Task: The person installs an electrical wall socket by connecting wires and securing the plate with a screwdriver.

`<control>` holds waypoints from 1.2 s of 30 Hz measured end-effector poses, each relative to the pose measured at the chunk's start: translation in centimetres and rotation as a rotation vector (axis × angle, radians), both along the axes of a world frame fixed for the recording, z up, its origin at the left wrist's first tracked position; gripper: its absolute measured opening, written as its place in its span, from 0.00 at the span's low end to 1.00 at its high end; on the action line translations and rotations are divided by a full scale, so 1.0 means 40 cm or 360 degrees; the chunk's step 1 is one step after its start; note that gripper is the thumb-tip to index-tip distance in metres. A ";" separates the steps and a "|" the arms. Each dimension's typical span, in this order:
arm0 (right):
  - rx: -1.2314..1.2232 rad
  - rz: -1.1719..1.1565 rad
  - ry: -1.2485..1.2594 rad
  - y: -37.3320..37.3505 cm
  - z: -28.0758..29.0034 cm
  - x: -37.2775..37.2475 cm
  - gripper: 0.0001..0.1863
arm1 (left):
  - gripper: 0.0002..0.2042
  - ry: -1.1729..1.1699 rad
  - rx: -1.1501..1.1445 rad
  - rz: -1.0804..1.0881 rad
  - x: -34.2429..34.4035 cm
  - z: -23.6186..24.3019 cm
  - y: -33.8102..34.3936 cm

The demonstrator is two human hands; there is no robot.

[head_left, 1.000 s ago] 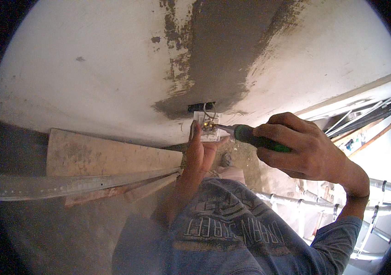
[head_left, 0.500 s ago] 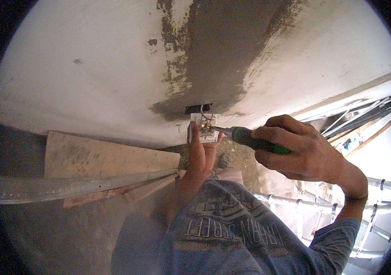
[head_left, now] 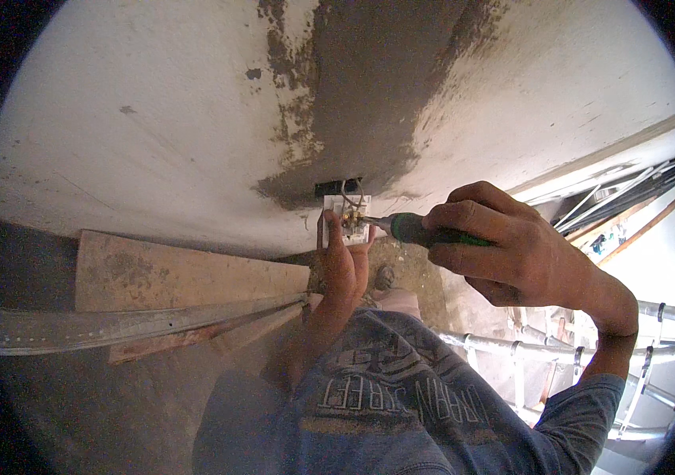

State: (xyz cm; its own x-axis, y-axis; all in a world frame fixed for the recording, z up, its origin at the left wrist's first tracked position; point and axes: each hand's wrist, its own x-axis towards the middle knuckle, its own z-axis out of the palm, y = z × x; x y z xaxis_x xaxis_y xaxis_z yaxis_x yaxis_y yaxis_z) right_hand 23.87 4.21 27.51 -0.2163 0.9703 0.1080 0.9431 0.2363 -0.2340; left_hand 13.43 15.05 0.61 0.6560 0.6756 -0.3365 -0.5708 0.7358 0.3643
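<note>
My left hand (head_left: 343, 265) is closed around a white electrical wall plate (head_left: 363, 237), thumb over its near face and fingers behind it. The plate's back, with brass-coloured terminals, faces me. Wires (head_left: 358, 188) run from it into a dark rectangular wall box opening (head_left: 326, 189) just beyond. In my right hand (head_left: 504, 247) is a screwdriver (head_left: 409, 228) with a green and black handle. Its metal shaft points left, and the tip meets the terminals; which screw it touches is too small to tell.
A plastered wall (head_left: 171, 134) with a dark patched strip (head_left: 369, 87) rises ahead. At left lean a wooden board (head_left: 187, 273) and a long metal channel (head_left: 139, 323). An aluminium ladder (head_left: 575, 356) lies to the right, with pipes and rods (head_left: 631, 190) beyond.
The view has shifted slightly. My right hand and the screwdriver have turned a little, with the tip still at the terminals. My left hand keeps its hold on the plate.
</note>
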 end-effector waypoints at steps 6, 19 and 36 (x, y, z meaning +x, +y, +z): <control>0.0002 0.0221 -0.0230 -0.012 -0.002 -0.014 0.14 | 0.19 -0.0083 -0.0068 -0.0108 -0.001 -0.030 0.011; 0.0044 0.0200 -0.0249 -0.028 -0.012 -0.010 0.18 | 0.17 -0.0119 -0.0123 -0.0123 0.000 -0.023 0.011; -0.0480 -0.0388 -0.0373 -0.038 -0.001 -0.036 0.25 | 0.20 0.0020 -0.0067 -0.0097 0.002 -0.016 0.008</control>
